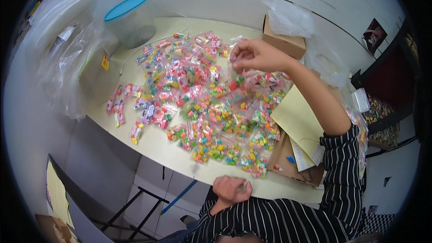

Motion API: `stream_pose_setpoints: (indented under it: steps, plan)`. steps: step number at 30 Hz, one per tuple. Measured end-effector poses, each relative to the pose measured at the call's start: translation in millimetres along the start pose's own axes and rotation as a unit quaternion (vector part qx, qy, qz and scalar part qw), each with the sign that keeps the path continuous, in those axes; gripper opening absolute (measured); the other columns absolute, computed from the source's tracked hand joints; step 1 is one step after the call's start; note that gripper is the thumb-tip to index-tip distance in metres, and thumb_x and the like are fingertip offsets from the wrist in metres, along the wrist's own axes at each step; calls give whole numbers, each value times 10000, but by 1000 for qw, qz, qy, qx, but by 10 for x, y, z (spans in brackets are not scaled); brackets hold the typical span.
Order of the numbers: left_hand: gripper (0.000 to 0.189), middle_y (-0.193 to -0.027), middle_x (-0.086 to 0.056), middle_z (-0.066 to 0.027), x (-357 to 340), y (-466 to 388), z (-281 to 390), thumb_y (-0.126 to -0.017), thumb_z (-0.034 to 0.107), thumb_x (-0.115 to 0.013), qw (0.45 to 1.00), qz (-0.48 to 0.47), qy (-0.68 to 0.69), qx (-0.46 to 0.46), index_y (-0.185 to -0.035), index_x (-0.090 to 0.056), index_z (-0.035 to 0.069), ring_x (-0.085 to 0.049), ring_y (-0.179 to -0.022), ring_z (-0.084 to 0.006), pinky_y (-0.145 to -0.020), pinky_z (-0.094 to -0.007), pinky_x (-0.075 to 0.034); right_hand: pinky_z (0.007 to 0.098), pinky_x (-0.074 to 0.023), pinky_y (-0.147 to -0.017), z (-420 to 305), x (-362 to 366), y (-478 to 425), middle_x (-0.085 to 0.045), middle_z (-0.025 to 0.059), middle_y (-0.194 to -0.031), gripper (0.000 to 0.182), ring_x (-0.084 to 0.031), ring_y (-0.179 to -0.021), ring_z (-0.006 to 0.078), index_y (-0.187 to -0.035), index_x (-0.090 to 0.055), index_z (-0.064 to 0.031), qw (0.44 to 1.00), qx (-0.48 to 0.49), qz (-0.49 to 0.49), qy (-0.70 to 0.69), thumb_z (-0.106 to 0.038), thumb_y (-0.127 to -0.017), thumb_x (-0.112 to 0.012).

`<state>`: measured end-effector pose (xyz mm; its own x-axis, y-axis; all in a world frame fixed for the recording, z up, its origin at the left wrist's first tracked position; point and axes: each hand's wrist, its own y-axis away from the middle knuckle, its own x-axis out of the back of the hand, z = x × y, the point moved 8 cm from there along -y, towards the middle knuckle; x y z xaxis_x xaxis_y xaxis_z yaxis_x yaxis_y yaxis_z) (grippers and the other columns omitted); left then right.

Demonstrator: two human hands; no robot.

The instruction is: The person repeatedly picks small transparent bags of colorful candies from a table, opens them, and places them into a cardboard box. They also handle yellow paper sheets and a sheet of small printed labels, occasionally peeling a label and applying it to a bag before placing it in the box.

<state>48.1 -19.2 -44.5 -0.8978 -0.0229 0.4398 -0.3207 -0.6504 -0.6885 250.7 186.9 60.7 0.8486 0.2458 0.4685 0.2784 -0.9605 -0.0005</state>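
Note:
My right hand (251, 56) reaches over the far side of the table, its fingertips pinched on a small clear zip bag (237, 83) with red and green candies inside. The bag is slightly blurred and hangs above a pile of similar bags. My left hand (232, 189) rests at the table's near edge in a loose fist, holding nothing. Zip bags of small colourful candy pieces (216, 150) lie nearest to it. Farther back are bags of wrapped candies (179, 74). Several loose wrapped candies (136, 132) lie toward the left.
A clear tub with a blue lid (126, 8) stands at the back left, beside large plastic bags (64, 64). A cardboard box (285, 42) sits at the back right. Yellow paper (300, 114) lies over an open cardboard tray (287, 172). A white cable (135, 54) crosses the tabletop.

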Motion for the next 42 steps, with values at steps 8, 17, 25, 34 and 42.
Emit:
stream_pose_setpoints:
  steps: [8, 17, 25, 34, 42]
  plan:
    - [310, -805, -502, -94, 35, -234, -144, -750, 114, -604, 913, 0, 360, 190, -997, -453, 3, -479, -687, -156, -642, -273, -404, 306, -482, -553, -841, -1192, 1355, -617, 97, -608, 179, -623, -573, 212, -852, -537, 21, 980, 73, -165, 85, -36, -702, -615]
    - [52, -801, -524, -95, 29, -217, 425, -815, 17, -537, 880, -238, 385, 145, -842, -513, -21, -544, -702, -139, -654, -251, -466, 317, -480, -615, -768, -1367, 2024, -626, 132, -762, 287, -630, -698, 234, -934, -506, 12, 991, 39, -111, 69, -80, -708, -658]
    - [48, -882, -483, -85, -56, -61, 373, -868, 0, -450, 791, -132, 558, 213, -900, -483, -14, -537, -780, -125, -682, -241, -472, 317, -491, -662, -530, -1313, 2334, -626, 132, -805, 372, -627, -726, 228, -1138, -452, -10, 999, -2, 23, -42, -87, -794, -573]
    - [40, -816, -524, -41, -276, 26, 446, -857, 35, -512, 749, -291, 533, 267, -859, -520, -4, -503, -717, -84, -632, -205, -424, 337, -470, -662, -404, -1258, 2597, -622, 113, -773, 325, -615, -704, 242, -1109, -523, -34, 998, 9, 48, 37, -117, -799, -577]
    - [36, -802, -525, -56, -408, 51, 562, -858, 29, -513, 719, -232, 601, 262, -863, -496, -2, -519, -731, -101, -674, -226, -436, 347, -449, -766, -563, -1113, 2764, -593, 112, -811, 256, -596, -760, 241, -958, -585, -33, 929, 89, 288, 213, -149, -741, -656]
